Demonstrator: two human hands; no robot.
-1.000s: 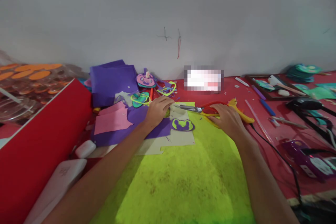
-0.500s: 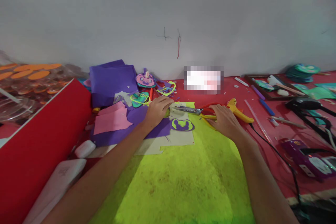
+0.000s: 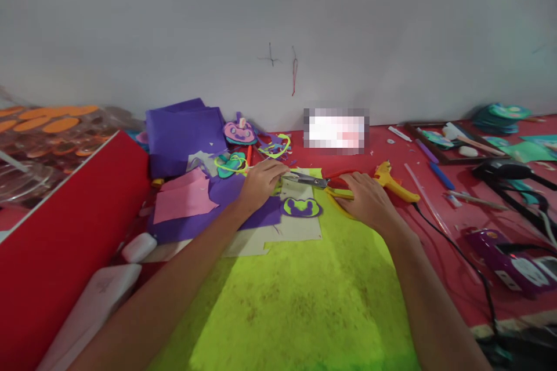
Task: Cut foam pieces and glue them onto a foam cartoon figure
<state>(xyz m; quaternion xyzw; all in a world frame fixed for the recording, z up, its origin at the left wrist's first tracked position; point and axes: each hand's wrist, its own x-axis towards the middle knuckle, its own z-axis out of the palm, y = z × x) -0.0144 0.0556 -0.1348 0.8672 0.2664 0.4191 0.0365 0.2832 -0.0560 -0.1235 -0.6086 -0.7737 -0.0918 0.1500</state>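
Note:
My right hand (image 3: 363, 194) is wrapped round the handles of scissors (image 3: 312, 179) with red and yellow grips, their blades pointing left. Close to the blade tips, my left hand (image 3: 262, 184) has its fingers pressed together on a small yellow-green piece (image 3: 277, 187), mostly hidden by the fingers. Below the blades a purple and yellow-green cutout (image 3: 301, 207) lies flat on off-white paper (image 3: 300, 229). A large yellow-green sheet (image 3: 296, 295) spreads under my forearms. Purple sheets and a pink sheet (image 3: 185, 197) lie left of my left hand.
A yellow glue gun (image 3: 394, 184) with a black cable lies right of my right hand. Further right are a blue marker (image 3: 442, 176), a dark tray (image 3: 483, 158) and a purple device (image 3: 507, 264). A red panel (image 3: 73, 237) stands at the left.
The scissors and my right hand have shifted slightly left, the blades closer to my left fingers. My left hand has barely moved.

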